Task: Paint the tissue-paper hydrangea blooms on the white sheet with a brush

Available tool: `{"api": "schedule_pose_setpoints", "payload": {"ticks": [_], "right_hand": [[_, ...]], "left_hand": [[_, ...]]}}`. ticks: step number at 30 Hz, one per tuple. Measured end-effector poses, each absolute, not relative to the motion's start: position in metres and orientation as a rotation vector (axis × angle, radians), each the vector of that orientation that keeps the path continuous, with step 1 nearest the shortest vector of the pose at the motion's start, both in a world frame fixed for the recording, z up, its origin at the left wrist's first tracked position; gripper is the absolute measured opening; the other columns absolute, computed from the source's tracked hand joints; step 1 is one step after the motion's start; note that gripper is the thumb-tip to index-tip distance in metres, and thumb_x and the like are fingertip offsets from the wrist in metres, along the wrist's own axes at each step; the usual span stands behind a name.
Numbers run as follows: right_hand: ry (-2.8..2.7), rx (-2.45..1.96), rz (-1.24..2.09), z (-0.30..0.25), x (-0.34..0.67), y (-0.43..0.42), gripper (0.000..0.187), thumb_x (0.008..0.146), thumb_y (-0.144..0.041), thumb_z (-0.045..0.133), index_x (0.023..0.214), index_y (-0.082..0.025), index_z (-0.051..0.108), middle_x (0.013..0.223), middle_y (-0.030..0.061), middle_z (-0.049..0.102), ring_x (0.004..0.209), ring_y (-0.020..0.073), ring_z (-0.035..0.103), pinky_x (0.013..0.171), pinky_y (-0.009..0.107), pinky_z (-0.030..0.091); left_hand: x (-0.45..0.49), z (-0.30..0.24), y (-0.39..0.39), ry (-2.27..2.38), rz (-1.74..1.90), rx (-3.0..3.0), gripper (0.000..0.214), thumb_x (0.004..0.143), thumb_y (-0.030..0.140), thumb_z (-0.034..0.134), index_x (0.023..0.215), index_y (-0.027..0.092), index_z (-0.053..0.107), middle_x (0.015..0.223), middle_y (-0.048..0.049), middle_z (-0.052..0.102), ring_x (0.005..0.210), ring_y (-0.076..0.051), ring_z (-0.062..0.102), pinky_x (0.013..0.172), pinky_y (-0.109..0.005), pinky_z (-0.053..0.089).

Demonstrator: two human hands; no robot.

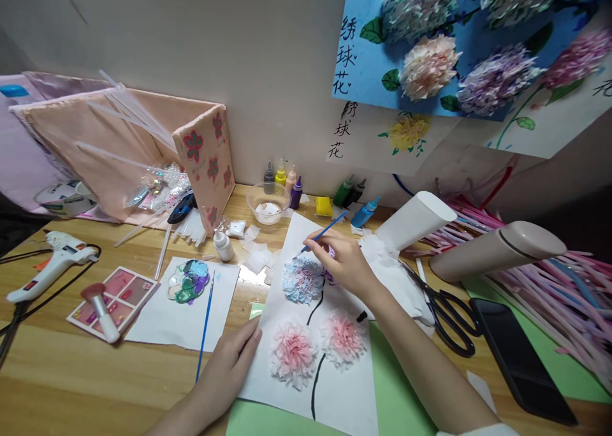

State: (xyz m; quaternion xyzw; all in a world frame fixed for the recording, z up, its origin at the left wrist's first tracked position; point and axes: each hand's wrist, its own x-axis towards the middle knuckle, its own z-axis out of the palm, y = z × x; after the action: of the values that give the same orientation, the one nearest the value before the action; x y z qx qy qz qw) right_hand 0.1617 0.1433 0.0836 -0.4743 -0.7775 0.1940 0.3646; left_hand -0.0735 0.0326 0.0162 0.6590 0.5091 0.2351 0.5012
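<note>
My right hand point(344, 262) pinches a blue-handled paintbrush point(329, 229), its tip lowered to the upper edge of a light-blue tissue-paper flower point(302, 280). A purple flower point(329, 271) is partly hidden behind that hand. Along the left edge of the white paper sheet point(296, 238), my left hand point(239, 353) grips it, thumb towards the sheet. Two pink-centred flowers point(292, 353) sit lower on the paper, with black painted stems point(314, 391) between them. Left of the sheet, a second blue paintbrush point(205, 331) lies beside a paint-smeared palette point(189, 281) on white paper.
A glue gun point(52, 267) and a makeup brush point(101, 312) lie at left. Behind stand a clear bowl point(268, 203) and several paint bottles point(296, 194). Black scissors point(449, 315), a phone point(521, 359) and a tumbler point(497, 251) are at right, near pipe cleaners point(568, 296).
</note>
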Motion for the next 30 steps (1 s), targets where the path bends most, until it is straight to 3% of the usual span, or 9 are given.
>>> {"api": "schedule_pose_setpoints", "payload": {"ticks": [11, 30], "right_hand": [[-1.961, -1.236, 0.505, 0.0798, 0.1653, 0.1472, 0.021, 0.09, -0.029, 0.049, 0.081, -0.018, 0.065, 0.089, 0.006, 0.07, 0.085, 0.0188, 0.064, 0.075, 0.031, 0.05], [-1.951, -1.289, 0.475, 0.0854, 0.1709, 0.1472, 0.022, 0.09, -0.03, 0.049, 0.079, -0.019, 0.063, 0.086, 0.0051, 0.069, 0.081, 0.0177, 0.063, 0.071, 0.029, 0.047]], "left_hand": [[-0.0737, 0.0163, 0.0333, 1.245, 0.568, 1.596, 0.035, 0.096, 0.036, 0.037, 0.123, 0.026, 0.057, 0.106, -0.0008, 0.067, 0.087, -0.018, 0.061, 0.076, -0.021, 0.045], [-0.0737, 0.0139, 0.0348, 1.244, 0.547, 1.572, 0.038, 0.096, 0.038, 0.036, 0.126, 0.025, 0.055, 0.108, -0.0007, 0.067, 0.087, -0.018, 0.061, 0.075, -0.021, 0.045]]}}
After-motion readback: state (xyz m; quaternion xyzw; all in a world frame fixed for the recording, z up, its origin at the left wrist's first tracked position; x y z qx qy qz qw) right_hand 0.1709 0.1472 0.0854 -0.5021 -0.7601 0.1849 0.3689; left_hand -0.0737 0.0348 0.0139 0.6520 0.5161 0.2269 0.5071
